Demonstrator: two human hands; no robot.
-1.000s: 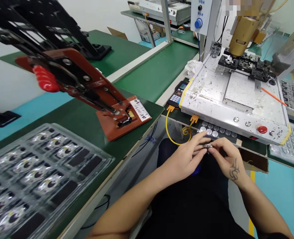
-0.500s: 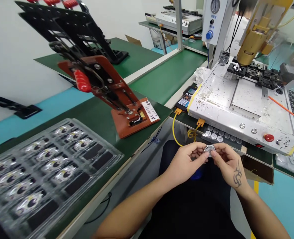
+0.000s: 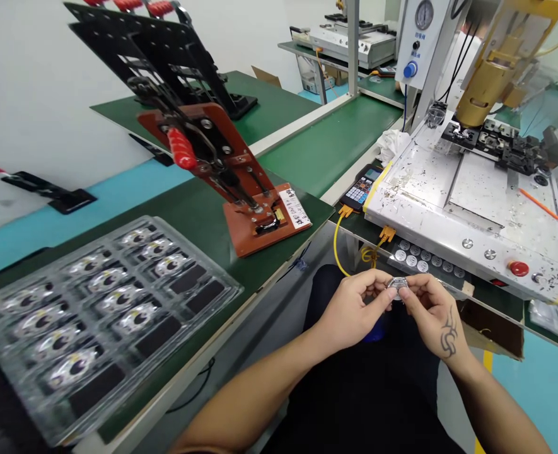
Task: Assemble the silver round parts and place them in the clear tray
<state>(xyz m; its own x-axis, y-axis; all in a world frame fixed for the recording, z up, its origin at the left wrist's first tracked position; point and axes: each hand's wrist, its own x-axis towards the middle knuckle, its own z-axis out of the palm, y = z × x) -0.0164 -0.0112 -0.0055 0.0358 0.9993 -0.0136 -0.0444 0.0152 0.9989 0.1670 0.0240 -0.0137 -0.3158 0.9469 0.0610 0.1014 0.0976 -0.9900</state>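
My left hand (image 3: 354, 309) and my right hand (image 3: 430, 312) meet over my lap and pinch a small round silver part (image 3: 397, 287) between their fingertips. Both hands are closed on it. Just beyond them a dark tray with several silver discs (image 3: 420, 260) lies at the front of a white machine base (image 3: 472, 221). At my left a clear blister tray (image 3: 103, 315) holds several silver parts with dark centres.
A brown toggle-clamp jig (image 3: 241, 189) with a red handle stands on the green bench. A yellow cable (image 3: 340, 252) hangs near my hands. A handheld keypad (image 3: 361, 186), a white rag (image 3: 395, 142) and a gold machine head (image 3: 484, 94) lie behind.
The view has shifted left and up. My hands stay together on the silver part, which now sits more upright between my fingertips.
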